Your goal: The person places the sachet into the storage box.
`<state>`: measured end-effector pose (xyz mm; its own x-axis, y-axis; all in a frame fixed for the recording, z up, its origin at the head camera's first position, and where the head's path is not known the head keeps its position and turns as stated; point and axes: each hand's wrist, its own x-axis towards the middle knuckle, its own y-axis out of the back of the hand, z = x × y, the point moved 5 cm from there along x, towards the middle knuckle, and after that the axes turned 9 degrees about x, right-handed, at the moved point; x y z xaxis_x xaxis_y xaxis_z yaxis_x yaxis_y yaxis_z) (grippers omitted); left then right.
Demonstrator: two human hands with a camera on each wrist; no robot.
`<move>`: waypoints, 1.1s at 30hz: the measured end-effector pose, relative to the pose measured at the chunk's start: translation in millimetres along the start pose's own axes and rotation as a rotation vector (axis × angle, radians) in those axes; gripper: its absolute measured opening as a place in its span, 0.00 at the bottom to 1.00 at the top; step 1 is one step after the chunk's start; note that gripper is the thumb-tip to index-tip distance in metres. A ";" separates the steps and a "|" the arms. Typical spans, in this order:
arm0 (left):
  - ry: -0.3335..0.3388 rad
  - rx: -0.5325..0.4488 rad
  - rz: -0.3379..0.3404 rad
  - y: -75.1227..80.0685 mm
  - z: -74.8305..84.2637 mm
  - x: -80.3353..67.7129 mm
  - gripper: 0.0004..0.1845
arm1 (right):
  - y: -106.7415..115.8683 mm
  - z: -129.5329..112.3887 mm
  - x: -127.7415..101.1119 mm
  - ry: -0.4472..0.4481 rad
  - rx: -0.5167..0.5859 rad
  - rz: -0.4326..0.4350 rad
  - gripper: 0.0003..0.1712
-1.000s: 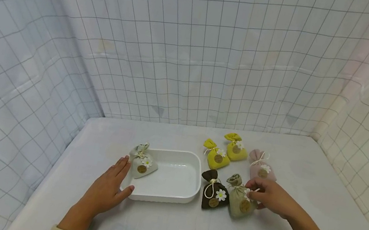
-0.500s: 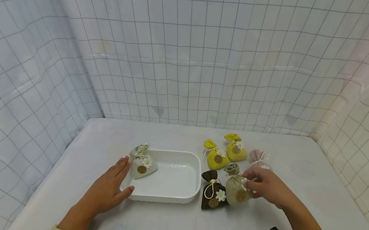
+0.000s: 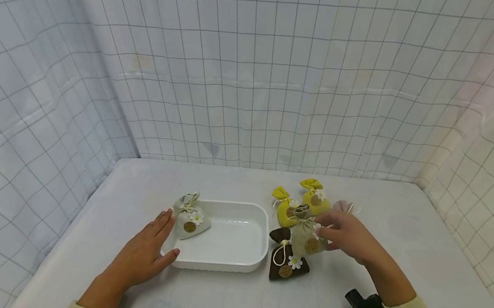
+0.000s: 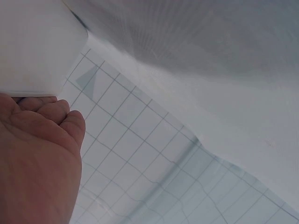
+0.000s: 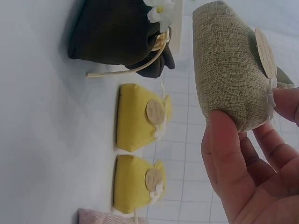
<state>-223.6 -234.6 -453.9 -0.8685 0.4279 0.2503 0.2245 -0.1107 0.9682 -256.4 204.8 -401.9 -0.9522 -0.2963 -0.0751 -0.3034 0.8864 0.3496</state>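
My right hand [image 3: 349, 237] pinches an olive-beige drawstring sachet [image 3: 306, 237] by its side, thumb over its white flower. In the right wrist view the beige sachet [image 5: 229, 65] is up off the table, its round tag showing. It overlaps a dark brown sachet [image 3: 286, 264] and a yellow sachet [image 3: 284, 215] in the head view. My left hand [image 3: 142, 247] lies with fairly straight fingers against the left end of a white rectangular dish [image 3: 216, 265]. Inside that dish, at its left end, rests a pale grey sachet [image 3: 191, 223] with a daisy and round tag.
Another yellow sachet [image 3: 316, 201] lies behind the first. A pink sachet [image 3: 343, 206] is mostly hidden behind my right hand. A black curved fitting [image 3: 363, 303] sits at my right wrist. Grid-patterned curtains [image 3: 255, 97] surround the white-covered table [image 3: 215, 303].
My right hand has lifted the beige sachet and carried it left and away from me, from beside the brown sachet to over it. My left hand and the dish have stayed put.
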 end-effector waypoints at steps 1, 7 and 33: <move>-0.001 0.001 0.002 0.1 0.0 0.1 0.42 | -1.0 -0.7 2.2 -0.007 -0.001 0.007 0.19; -0.005 0.000 0.006 1.2 -0.3 0.8 0.42 | -6.5 -4.8 15.1 -0.021 0.005 0.033 0.20; 0.001 -0.005 0.000 0.3 0.0 0.2 0.42 | -54.5 -31.1 64.7 -0.012 0.132 0.009 0.14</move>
<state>-223.7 -234.6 -453.6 -0.8690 0.4271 0.2499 0.2218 -0.1152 0.9683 -300.3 126.2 -396.8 -0.9551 -0.2840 -0.0841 -0.2958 0.9286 0.2242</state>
